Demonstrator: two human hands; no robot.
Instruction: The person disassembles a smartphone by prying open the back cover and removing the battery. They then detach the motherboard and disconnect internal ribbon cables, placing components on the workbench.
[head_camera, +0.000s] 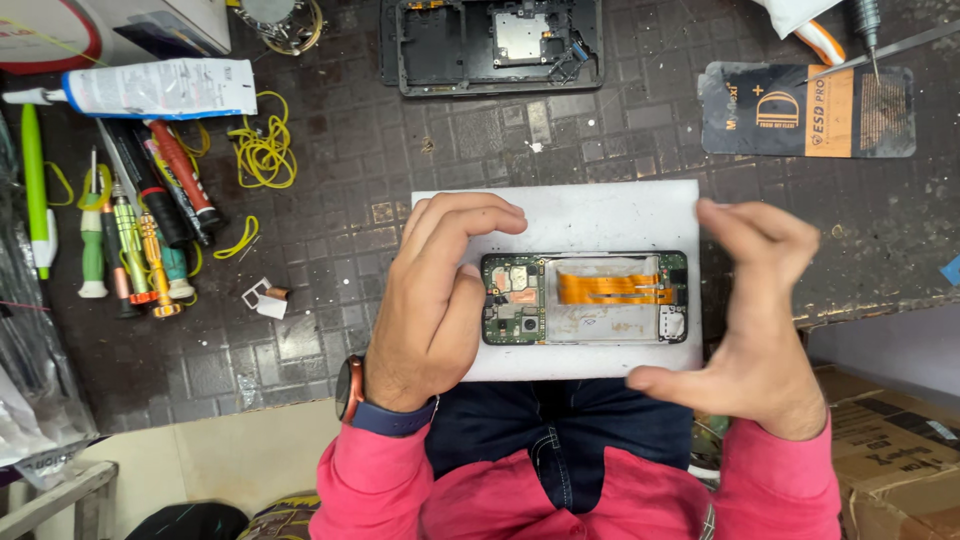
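An opened smartphone, its back cover off and its orange flex cable exposed, lies in the middle of a white pad at the near edge of the workbench; the left hand curls its fingers onto the phone's left end to steady it, while the right hand hovers open and empty just off the pad's right edge

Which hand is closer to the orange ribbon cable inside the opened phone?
Left. The left hand rests on the phone end, just beside the orange cable; the right hand hovers off the opposite end.

Green board, orange ribbon cable in black-framed phone; white pad; dark grid-patterned mat; yellow rubber bands; pink sleeves.
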